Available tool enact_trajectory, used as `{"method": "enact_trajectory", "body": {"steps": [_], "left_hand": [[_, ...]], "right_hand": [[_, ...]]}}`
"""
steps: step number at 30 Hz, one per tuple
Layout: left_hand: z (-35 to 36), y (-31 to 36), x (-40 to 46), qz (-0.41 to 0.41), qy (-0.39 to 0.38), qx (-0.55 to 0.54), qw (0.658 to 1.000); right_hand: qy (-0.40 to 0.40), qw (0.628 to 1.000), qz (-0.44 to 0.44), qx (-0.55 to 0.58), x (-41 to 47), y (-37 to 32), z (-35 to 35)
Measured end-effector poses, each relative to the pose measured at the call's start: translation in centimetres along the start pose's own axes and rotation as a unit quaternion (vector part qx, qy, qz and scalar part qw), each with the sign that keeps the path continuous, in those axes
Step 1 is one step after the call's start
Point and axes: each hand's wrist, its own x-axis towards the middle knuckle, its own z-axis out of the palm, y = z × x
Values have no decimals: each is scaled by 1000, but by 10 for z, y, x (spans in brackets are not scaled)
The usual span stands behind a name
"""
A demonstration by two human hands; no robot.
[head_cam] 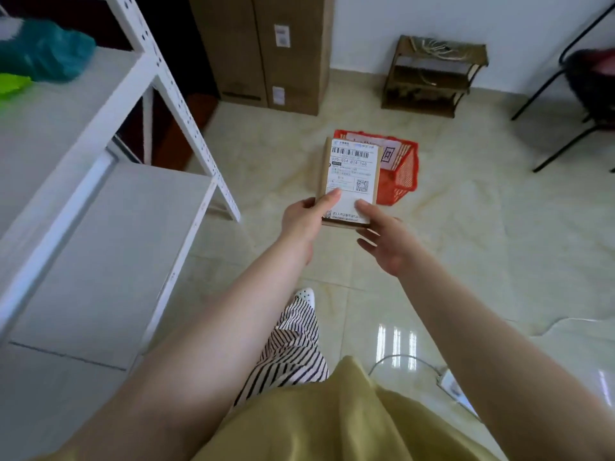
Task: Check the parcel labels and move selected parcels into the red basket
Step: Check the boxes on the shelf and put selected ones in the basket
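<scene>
Flat brown cardboard parcel (349,181) with a white printed shipping label, held out at arm's length above the pale tiled floor (466,227).

The parcel faces label-up, its near edge caught in the grip of the left hand (306,219), whose thumb presses on the label's lower left corner while the fingers curl out of sight beneath. The right hand (386,241) meets the near right corner, thumb lying on the label and the fingers loosely spread below the box. The far part of the parcel juts past both hands and overlaps the view of the red plastic mesh basket (401,171) standing on the floor beyond, which already holds a parcel with a pale label. A white metal shelving unit (100,154) stands to the left.
</scene>
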Motion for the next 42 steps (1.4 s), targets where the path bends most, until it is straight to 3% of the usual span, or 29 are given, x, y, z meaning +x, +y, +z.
{"method": "enact_trajectory", "body": {"steps": [19, 34, 39, 42], "left_hand": [[151, 146, 282, -33, -100, 33, 994], [261, 240, 470, -97, -42, 4, 994], [273, 244, 544, -130, -14, 11, 991], [279, 238, 591, -150, -49, 37, 987]], "right_hand": [[62, 997, 15, 31, 247, -200, -67], [-12, 998, 61, 2, 458, -350, -113], [13, 996, 90, 1, 521, -366, -104], [31, 994, 104, 26, 562, -366, -104]]}}
